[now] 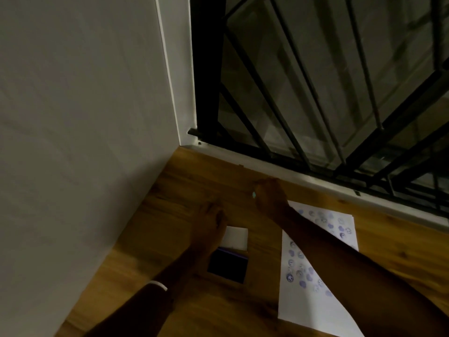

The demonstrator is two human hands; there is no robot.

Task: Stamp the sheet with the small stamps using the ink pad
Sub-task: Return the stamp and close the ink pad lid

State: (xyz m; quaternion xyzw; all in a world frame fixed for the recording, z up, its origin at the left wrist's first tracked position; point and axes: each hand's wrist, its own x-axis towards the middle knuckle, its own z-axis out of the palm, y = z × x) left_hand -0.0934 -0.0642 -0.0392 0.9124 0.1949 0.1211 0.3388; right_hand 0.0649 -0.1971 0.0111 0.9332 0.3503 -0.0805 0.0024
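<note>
Mostly hands (268,197) beyond sheet (306,297), near windowsill (279,166)

Open ink pad (228,266) beside stamped sheet (301,276)

Single head-worn wide-angle view, looking forward and steeply down from above. Wall (80,132) fills the left of the frame, barred window (328,88) the upper right; the wooden tabletop (184,186) lies near, across the lower half.

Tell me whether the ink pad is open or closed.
Open: the ink pad's dark inking surface is exposed, and its white lid lies flipped back behind it.
</note>
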